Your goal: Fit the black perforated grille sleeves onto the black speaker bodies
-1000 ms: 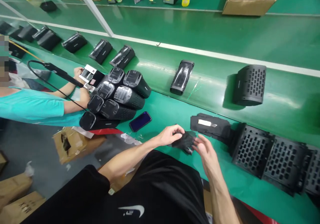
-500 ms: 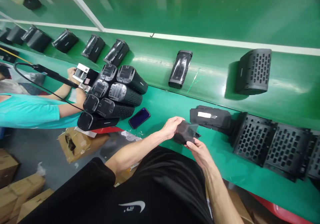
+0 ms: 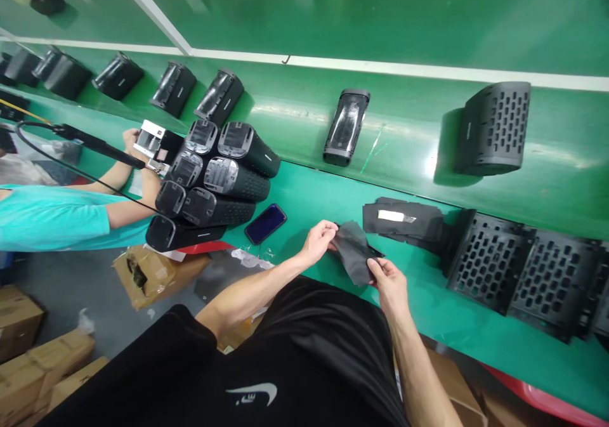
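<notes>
A thin black mesh-like sheet (image 3: 353,252) is stretched between my hands, bent and slightly see-through. My left hand (image 3: 320,240) pinches its left upper edge. My right hand (image 3: 387,280) grips its lower right edge between thumb and fingers. A darker black piece partly shows behind the sheet; its shape is hidden. Just beyond my right hand lies a stack of black sheets (image 3: 428,224), with a white-handled cutter-like tool (image 3: 392,216) on top. To the right, black perforated panels (image 3: 495,265) stand in a row.
Left of my hands lie a phone (image 3: 265,224) and a pile of black speaker-like housings (image 3: 233,208). Similar units (image 3: 347,127) stand along the green line, a large perforated one (image 3: 495,129) at right. A co-worker's arm (image 3: 128,208) is at left, near a cable-fed tool (image 3: 90,138).
My hands have moved apart, and the sheet between them has turned from a flat, compact shape into a twisted, drooping one. My right hand has shifted slightly right.
</notes>
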`<state>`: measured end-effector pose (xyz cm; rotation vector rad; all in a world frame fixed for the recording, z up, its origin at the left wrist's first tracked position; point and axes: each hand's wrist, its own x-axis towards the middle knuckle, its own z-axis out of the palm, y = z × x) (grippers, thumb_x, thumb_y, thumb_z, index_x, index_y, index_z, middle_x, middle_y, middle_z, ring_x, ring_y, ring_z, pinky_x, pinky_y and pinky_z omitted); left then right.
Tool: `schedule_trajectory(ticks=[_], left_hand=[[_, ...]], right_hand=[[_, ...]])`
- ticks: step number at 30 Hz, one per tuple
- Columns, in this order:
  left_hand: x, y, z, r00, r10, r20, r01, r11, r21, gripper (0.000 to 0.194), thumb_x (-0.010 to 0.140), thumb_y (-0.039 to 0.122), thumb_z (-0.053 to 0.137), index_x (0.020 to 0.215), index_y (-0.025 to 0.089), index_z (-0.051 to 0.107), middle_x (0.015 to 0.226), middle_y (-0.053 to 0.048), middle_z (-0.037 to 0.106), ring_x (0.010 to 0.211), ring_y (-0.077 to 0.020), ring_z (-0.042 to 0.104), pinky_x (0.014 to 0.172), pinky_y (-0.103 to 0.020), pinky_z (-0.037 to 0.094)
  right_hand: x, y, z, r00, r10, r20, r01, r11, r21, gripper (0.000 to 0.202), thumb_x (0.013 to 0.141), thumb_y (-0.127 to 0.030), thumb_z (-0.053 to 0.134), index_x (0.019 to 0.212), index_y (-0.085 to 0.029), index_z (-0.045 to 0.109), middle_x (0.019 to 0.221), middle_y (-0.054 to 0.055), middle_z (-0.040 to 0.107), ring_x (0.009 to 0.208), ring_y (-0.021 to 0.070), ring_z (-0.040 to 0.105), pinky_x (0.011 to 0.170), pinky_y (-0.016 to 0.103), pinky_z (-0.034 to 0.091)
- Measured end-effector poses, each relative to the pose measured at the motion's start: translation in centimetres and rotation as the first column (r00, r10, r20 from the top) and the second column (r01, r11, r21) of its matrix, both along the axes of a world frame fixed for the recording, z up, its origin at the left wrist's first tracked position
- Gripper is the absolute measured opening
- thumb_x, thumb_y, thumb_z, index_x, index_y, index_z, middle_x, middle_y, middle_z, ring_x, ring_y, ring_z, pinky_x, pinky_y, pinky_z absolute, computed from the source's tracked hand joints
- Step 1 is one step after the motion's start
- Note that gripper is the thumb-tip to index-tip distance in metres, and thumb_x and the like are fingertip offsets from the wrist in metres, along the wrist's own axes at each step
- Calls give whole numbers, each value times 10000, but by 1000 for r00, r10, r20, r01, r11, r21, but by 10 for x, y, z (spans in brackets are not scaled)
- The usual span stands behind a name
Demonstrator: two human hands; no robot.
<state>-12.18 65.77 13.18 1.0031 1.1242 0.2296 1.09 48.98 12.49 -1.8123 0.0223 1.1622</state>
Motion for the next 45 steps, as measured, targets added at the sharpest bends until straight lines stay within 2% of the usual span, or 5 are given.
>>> schedule_trajectory(ticks=[6, 17, 25, 34, 45], left_hand=[[-27, -3, 2, 831, -308, -463, 523, 716, 463, 131, 946, 182, 533, 980, 241, 645, 935, -33, 684, 941, -210, 612, 906, -349, 485], [-4, 28, -23, 758, -314, -572, 623, 608, 492, 276, 923, 351, 682, 1172, 231, 670, 1192, -97, 592, 1176, -285, 531, 1042, -435, 451], [-9, 33, 13, 919, -385, -81, 385, 923, -21, 298, 955, 431, 603, 1140, 231, 482, 719, 46, 623, 546, -132, 600, 562, -252, 477], [-14, 27, 55, 940, -264, 218, 313, 920, -237, 577, 713, 223, 756, 1196, 234, 439, 846, 30, 669, 551, -117, 646, 494, -209, 498], [-11, 17, 57, 952, -224, 209, 270, 936, -226, 422, 797, 245, 636, 1188, 227, 480, 696, 89, 576, 468, -99, 569, 496, -225, 495]], right_hand=[[4, 10, -19, 947, 141, 289, -62, 962, -267, 485, 624, -660, 770, 847, -233, 712, 703, 50, 666, 703, 264, 594, 748, 417, 477], [26, -8, -26, 868, 173, 466, -55, 965, -256, 600, 677, -704, 684, 987, -193, 727, 900, 78, 591, 883, 283, 558, 944, 489, 443], [38, -8, 9, 995, -30, 90, 33, 999, -25, 624, 621, -707, 832, 959, -212, 655, 757, -2, 656, 603, 153, 550, 528, 274, 434], [41, -9, 38, 958, -276, -81, 283, 955, 94, 553, 507, -519, 987, 790, -215, 621, 685, -53, 610, 578, 106, 529, 563, 236, 456], [40, -18, 48, 952, -294, -87, 302, 947, 107, 496, 527, -445, 960, 858, -225, 663, 733, -48, 621, 627, 122, 550, 617, 247, 480]])
